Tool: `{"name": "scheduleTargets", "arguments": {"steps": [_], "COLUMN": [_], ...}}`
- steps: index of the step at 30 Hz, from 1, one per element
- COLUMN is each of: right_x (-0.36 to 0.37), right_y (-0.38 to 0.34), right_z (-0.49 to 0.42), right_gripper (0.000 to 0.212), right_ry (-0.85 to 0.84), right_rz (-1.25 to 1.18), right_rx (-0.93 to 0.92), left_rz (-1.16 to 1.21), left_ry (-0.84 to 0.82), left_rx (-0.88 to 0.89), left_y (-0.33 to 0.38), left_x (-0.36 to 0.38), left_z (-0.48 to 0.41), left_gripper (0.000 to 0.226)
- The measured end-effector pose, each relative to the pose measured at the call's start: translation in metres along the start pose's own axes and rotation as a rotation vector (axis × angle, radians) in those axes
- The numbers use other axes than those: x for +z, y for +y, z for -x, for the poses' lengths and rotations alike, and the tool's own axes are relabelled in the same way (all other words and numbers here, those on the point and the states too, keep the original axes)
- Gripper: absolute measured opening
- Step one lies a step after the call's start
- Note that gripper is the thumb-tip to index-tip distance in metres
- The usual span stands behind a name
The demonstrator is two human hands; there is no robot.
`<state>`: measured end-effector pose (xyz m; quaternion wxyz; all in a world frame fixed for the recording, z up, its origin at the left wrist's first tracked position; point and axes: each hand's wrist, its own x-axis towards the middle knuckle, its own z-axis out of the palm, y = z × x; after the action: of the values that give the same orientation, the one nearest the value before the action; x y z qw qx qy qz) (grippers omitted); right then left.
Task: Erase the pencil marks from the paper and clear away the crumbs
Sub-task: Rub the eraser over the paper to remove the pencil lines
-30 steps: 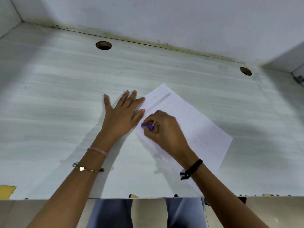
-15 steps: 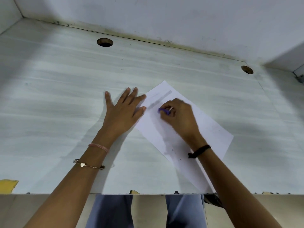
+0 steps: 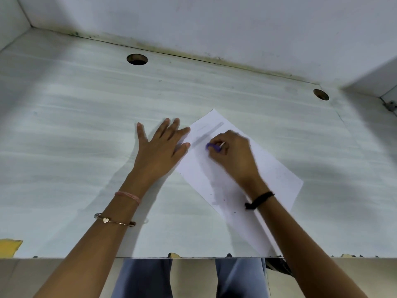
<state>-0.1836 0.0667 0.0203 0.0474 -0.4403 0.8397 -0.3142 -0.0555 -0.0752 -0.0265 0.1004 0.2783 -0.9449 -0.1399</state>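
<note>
The sheet of paper (image 3: 281,179) lay askew on the pale desk surface (image 3: 64,147), right of its middle. One corner pointed toward the far edge, and the near end ran out to the near edge, partly covered by the right forearm.

The left hand (image 3: 161,151) lay flat with its fingers straight and spread, gripping nothing. Most of it was on the bare surface, and the two digits nearest the sheet pressed on the paper's left edge.

The right hand (image 3: 234,155), blurred, was curled over the paper and pinched a purple eraser (image 3: 212,146). Only the eraser's tip showed past the fingers. A thin pale sliver beside it could not be identified.

Just beyond the eraser, toward the far corner, ran a grey band of pencil marks (image 3: 209,132), smudged and unreadable. Dark specks (image 3: 214,195) dotted the sheet, too small to tell crumbs from marks.

Two round holes (image 3: 137,59) sat near the far edge. A yellow patch (image 3: 10,244) at the near left corner was cut off by the frame.
</note>
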Motion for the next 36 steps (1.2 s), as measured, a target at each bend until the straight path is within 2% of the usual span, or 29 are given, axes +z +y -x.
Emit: {"name": "scheduleTargets", "arguments": {"steps": [3,9,12,16,19,22,27,32,36], "right_x": [0.012,-0.012,-0.010,-0.008,-0.007,-0.006,-0.004,0.001,-0.019], "right_y": [-0.019,0.023,0.029,0.030,0.030,0.027,0.019,0.015,0.042], "right_z": [0.028,-0.015,-0.013,-0.008,-0.007,-0.004,-0.002,0.002,-0.029], "right_gripper": [0.003,0.006,0.005,0.006,0.005,0.006,0.004,0.007,0.007], "right_ry": [-0.122,0.046,0.065,0.079,0.076,0.069,0.076,-0.005,0.122], "right_rz": [-0.009,-0.085,-0.119,-0.174,-0.159,-0.146,-0.099,-0.008,0.034], "right_rx": [-0.162,0.069,0.110,0.109,0.098,0.088,0.038,-0.075,0.117], "left_rz": [0.003,0.015,0.024,0.063,0.036,0.005,-0.022,-0.056,-0.037], "left_ry": [-0.001,-0.017,-0.014,0.003,0.036,-0.007,-0.059,-0.070,-0.048], "left_rx": [0.002,0.001,0.002,-0.030,-0.013,0.047,0.049,0.055,0.058], "left_y": [0.000,0.000,0.000,0.004,0.018,0.033,0.040,0.039,0.039], "left_x": [0.000,-0.002,-0.003,-0.005,-0.004,-0.001,0.009,0.009,0.008], "left_z": [0.000,0.000,0.000,-0.001,-0.005,-0.016,-0.021,-0.022,-0.020], "left_gripper": [0.048,0.048,0.047,0.041,0.046,0.046,0.045,0.045,0.045]}}
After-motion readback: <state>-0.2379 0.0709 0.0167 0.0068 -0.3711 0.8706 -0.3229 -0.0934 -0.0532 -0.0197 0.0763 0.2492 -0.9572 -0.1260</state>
